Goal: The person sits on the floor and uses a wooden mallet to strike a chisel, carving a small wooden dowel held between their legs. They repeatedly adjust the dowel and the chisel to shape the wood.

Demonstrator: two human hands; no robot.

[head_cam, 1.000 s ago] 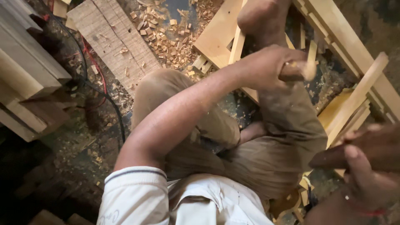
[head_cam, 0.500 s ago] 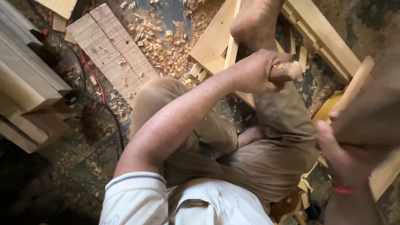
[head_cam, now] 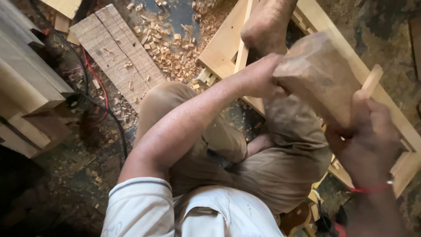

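The person wears a white short-sleeved shirt (head_cam: 193,210) with a thin dark stripe near the edge of the sleeve (head_cam: 140,206). The trousers (head_cam: 263,166) are khaki brown and look dusty and wrinkled. The forearms are bare. On the wrist of the right hand (head_cam: 368,140) there is a thin red thread bracelet (head_cam: 370,188). The foot (head_cam: 267,24) is bare, without shoe.

Dirt floor (head_cam: 61,188), grooved plank (head_cam: 116,52), wood chips (head_cam: 169,39), pale wooden frame (head_cam: 219,50), stacked timbers (head_cam: 26,83), cables (head_cam: 98,101)
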